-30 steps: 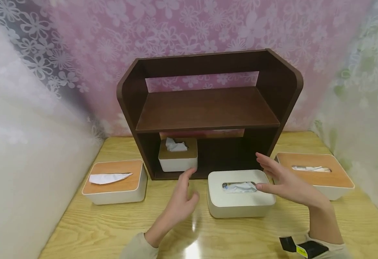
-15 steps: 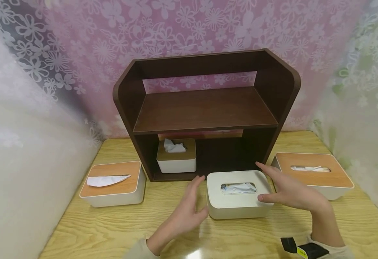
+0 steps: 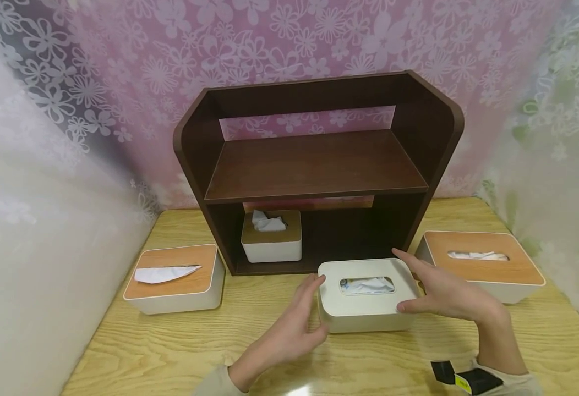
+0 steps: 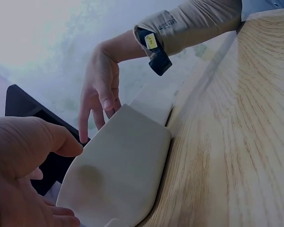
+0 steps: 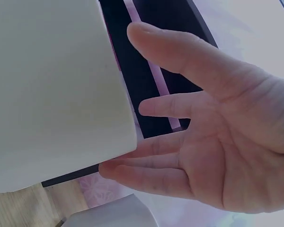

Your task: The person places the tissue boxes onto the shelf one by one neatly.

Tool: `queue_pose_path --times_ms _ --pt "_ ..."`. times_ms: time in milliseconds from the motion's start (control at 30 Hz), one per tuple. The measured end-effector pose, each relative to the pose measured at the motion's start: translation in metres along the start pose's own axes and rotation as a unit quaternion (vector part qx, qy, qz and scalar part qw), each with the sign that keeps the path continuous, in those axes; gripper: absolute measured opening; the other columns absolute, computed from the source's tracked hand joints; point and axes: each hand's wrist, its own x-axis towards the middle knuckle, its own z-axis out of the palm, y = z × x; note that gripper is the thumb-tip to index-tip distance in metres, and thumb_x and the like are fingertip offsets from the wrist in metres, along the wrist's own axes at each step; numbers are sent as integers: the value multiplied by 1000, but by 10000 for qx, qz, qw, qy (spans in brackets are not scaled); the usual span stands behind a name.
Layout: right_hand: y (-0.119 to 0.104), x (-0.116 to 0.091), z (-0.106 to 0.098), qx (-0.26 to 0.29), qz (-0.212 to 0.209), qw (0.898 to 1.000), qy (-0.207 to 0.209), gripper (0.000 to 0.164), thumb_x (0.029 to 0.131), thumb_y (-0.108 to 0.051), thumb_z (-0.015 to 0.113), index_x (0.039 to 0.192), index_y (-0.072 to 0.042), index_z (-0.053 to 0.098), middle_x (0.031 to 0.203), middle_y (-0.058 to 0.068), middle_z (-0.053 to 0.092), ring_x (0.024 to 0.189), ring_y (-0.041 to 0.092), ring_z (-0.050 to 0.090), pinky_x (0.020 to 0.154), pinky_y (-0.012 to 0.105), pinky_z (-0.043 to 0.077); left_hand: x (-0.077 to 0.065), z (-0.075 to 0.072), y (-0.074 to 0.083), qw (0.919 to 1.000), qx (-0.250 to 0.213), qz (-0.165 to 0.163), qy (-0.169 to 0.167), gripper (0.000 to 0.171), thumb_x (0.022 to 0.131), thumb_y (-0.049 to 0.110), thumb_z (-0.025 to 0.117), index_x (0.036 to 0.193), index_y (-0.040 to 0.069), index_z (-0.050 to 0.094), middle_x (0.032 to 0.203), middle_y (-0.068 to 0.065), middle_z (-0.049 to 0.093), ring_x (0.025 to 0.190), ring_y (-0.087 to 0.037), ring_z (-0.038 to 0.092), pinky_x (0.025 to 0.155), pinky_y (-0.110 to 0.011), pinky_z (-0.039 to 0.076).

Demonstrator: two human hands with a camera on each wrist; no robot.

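An all-white tissue box [image 3: 364, 300], with tissue showing in its oval slot, stands on the table in front of the shelf. My left hand [image 3: 294, 324] is at its left side, fingers extended and fingertips right at the top edge. At the right side is my right hand [image 3: 448, 289], with thumb near the front corner and fingers spread toward the back corner. In the right wrist view the fingers [image 5: 156, 179] reach along the box's end, and the thumb stands away from it. The left wrist view shows the box's side wall [image 4: 118, 165] between both hands.
A dark brown two-tier shelf [image 3: 316, 165] stands behind, with a small square tissue box [image 3: 272, 250] in its lower left. Wood-topped tissue boxes stand on the table at left [image 3: 175, 275] and right [image 3: 482, 261]. Flowered cloth walls surround the table [image 3: 136, 352].
My left hand has moved right, from in front of the shelf to the white box's left side. The right hand has shifted slightly down along the box's right side. The box stays in place.
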Motion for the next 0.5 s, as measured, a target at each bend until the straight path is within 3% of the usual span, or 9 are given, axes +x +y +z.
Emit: queue_pose_path --times_ms 233,400,500 --pt "4 3 1 384 132 9988 -289 117 79 -48 81 159 -6 7 157 30 25 122 42 54 94 53 49 -2 2 0 9999 86 7 -66 87 88 12 65 159 17 15 164 -17 10 148 -36 21 112 -55 30" --pt "6 1 1 410 127 9988 -224 118 79 -49 80 160 -9 3 158 30 22 126 43 51 95 54 47 -1 4 0 9999 73 29 -88 88 88 12 65 159 15 13 165 -17 9 149 -33 21 114 -52 29" --pt "8 -3 4 336 112 9993 -136 119 79 -51 79 161 -10 3 159 27 21 132 43 45 95 48 48 1 4 1 9999 55 91 -83 88 88 11 65 159 12 13 164 -17 10 149 -34 21 114 -52 28"
